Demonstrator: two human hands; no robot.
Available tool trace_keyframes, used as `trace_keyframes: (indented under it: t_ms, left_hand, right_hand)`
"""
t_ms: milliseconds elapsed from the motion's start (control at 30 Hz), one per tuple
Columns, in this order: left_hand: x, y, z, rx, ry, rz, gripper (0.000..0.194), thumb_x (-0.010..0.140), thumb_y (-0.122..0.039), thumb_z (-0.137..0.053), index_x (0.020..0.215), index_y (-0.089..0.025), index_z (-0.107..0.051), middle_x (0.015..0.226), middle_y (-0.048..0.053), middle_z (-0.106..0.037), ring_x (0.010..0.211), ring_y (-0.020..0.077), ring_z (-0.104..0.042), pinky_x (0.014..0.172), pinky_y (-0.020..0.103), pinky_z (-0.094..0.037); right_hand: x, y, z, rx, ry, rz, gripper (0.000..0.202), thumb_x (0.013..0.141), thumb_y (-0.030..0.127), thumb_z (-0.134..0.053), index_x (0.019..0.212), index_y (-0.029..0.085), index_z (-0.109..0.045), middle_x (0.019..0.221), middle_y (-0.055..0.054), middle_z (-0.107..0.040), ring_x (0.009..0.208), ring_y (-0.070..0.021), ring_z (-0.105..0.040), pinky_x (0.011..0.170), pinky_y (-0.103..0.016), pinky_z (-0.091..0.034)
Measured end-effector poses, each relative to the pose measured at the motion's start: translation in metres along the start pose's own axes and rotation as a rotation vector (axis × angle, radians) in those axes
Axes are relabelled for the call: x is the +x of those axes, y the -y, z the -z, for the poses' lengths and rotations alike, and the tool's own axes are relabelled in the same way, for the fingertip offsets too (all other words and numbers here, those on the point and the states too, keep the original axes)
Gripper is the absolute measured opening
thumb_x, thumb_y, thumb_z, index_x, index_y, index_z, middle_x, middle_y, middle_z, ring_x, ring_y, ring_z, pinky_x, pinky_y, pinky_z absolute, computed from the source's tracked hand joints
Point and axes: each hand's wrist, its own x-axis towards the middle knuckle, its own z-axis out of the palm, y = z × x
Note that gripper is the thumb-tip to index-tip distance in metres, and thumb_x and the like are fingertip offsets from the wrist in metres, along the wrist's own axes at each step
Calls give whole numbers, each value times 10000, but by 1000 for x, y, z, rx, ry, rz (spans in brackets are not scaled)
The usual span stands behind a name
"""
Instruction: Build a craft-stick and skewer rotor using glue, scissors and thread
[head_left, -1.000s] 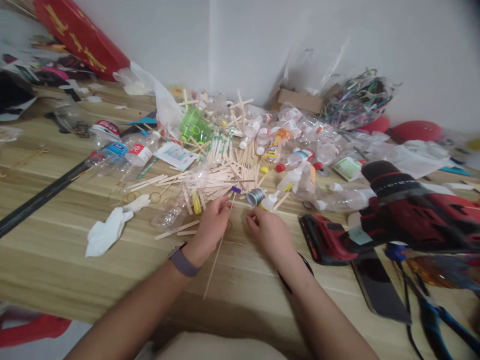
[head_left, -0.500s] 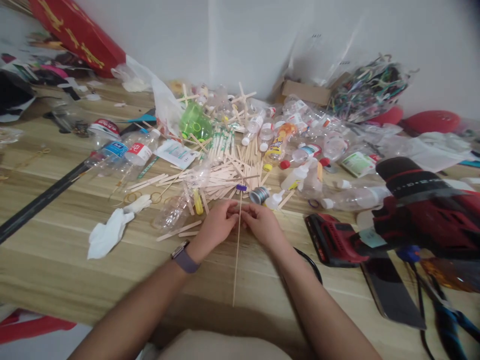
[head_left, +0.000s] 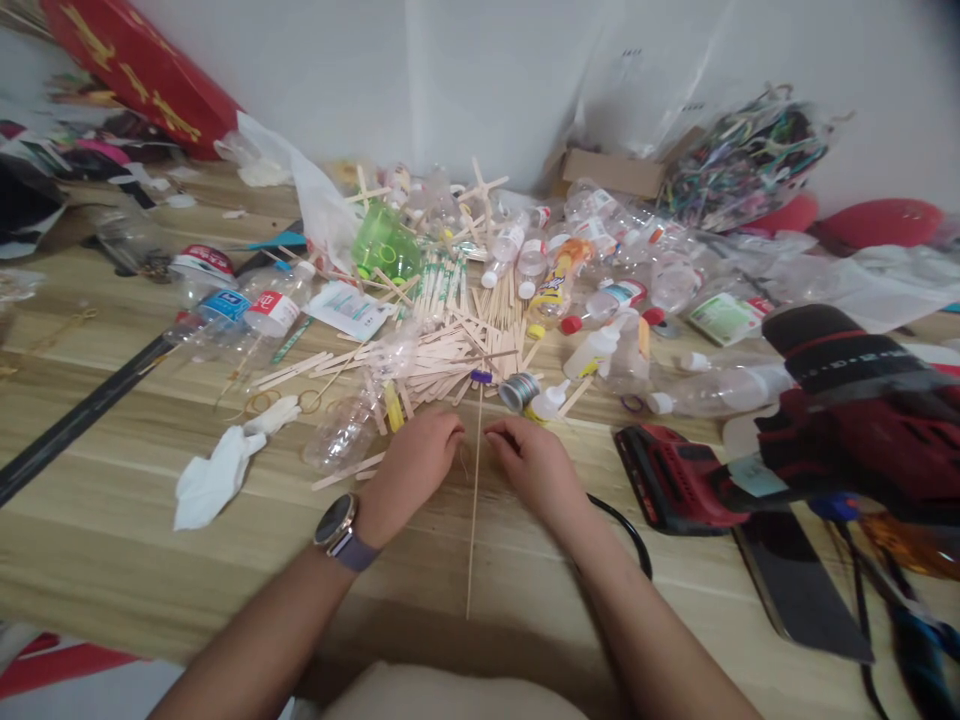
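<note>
Purple-tipped stick (head_left: 475, 510) runs toward the bench's (head_left: 390, 595) near edge between left hand (head_left: 421, 455) and right hand (head_left: 537, 462), seemingly for two-sided access | fingertips bunched, clear of it | anything pinched: cannot tell

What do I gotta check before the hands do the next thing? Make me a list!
1. Thin stick between the left hand and the right hand: ok.
2. Both hands off the thin stick: ok, a gap shows on each side.
3. Purple piece fixed to its far end: cannot tell, the join is too small.
4. Anything pinched in either hand: cannot tell, too blurred.
5. Room beyond the fingers: not ok, wooden sticks and a silver spool crowd it.
6. Drill apart from the right hand: ok.
</note>
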Motion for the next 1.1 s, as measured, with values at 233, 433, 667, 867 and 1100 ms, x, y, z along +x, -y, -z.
trace_keyframes:
  t_ms: [233,433,667,867,1100]
  left_hand:
    - [2,-6,-7,93,35,-51,208,897,-117,-505,987,-158,-687,1000,111,-643,945,251,-605,840,363,-467]
    - [4,-9,-7,124,26,-68,201,911,-166,-515,784,-166,-671,865,87,-611,821,234,-588,741,341,-453]
    - [-4,-1,6,65,-5,-22,221,906,-211,-546,696,-183,-609,730,31,-570,741,200,-551,683,309,-412]
    - [-6,-9,11,2,-56,-20,283,933,-299,-519,671,-194,-545,735,9,-562,750,174,-543,700,286,-404]
    - [-2,-11,7,-240,-109,-106,300,923,-270,-514,635,-187,-499,815,11,-578,764,149,-541,716,273,-405]
  right_hand:
    - [-1,0,-2,31,-13,38,190,867,130,-500,873,181,-683,831,-50,-719,775,-183,-631,725,-284,-452]
    - [-3,-2,-4,53,-48,45,173,859,139,-503,892,187,-666,834,-40,-726,760,-179,-647,693,-271,-461]
    - [-6,-2,-1,38,-40,41,171,856,168,-507,928,193,-661,857,-49,-724,770,-187,-646,700,-281,-458]
    - [-6,1,8,24,-24,49,148,854,178,-520,924,193,-649,850,-58,-726,733,-197,-642,672,-291,-440]
    - [-7,7,6,-18,6,32,70,875,156,-553,890,189,-613,831,-47,-711,734,-181,-628,645,-262,-397]
